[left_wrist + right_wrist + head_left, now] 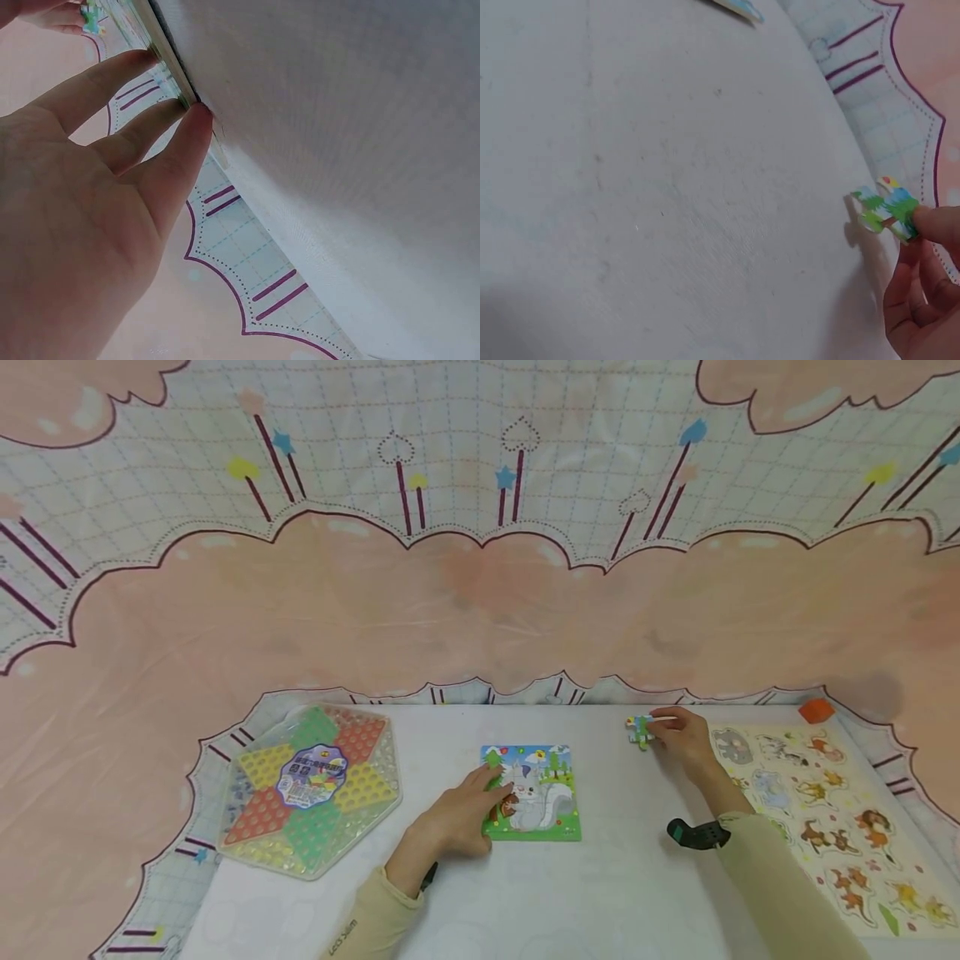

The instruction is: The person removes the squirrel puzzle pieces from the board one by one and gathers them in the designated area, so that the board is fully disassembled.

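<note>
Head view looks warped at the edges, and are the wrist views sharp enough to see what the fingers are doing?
Head view: strong wide-angle bend, even soft light, squirrel puzzle sharp. Left wrist view: left hand fills the frame, slightly soft; fingers touch the puzzle's edge. Right wrist view: tablecloth hazy, puzzle piece casts a faint shadow; right hand is cropped at the corner.

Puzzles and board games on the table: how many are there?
3. The hexagonal checkers board lies on the left, the squirrel puzzle in the middle under the left hand, and the animal puzzle board on the right.
</note>
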A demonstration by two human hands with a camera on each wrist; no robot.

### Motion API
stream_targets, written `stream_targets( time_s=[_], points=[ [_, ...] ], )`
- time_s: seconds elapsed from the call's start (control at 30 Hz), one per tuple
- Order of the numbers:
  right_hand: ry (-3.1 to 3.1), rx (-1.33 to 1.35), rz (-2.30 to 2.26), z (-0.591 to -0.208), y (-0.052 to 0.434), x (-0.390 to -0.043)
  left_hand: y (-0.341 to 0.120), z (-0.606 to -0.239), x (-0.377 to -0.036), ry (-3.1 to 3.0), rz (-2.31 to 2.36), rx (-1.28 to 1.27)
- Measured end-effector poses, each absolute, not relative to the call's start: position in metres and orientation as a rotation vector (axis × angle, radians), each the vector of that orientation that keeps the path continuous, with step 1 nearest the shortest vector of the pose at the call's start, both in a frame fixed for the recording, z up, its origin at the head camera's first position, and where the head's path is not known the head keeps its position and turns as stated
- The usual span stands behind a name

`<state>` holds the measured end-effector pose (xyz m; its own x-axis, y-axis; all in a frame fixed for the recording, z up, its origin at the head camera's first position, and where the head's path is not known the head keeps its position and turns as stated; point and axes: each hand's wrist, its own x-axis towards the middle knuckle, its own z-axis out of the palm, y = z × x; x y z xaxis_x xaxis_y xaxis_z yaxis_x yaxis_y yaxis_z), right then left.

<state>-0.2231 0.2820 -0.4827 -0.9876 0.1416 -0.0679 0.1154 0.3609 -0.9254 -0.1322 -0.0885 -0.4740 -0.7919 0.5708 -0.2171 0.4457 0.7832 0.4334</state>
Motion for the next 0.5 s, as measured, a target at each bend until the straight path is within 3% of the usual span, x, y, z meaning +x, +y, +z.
stream_targets(
  time_s=[0.5],
  points=[
    [-2.623,-0.301,1.385,-0.492,0.301,-0.229,-0.089,-0.473,-0.131,2.655,0.509,0.776]
  ],
)
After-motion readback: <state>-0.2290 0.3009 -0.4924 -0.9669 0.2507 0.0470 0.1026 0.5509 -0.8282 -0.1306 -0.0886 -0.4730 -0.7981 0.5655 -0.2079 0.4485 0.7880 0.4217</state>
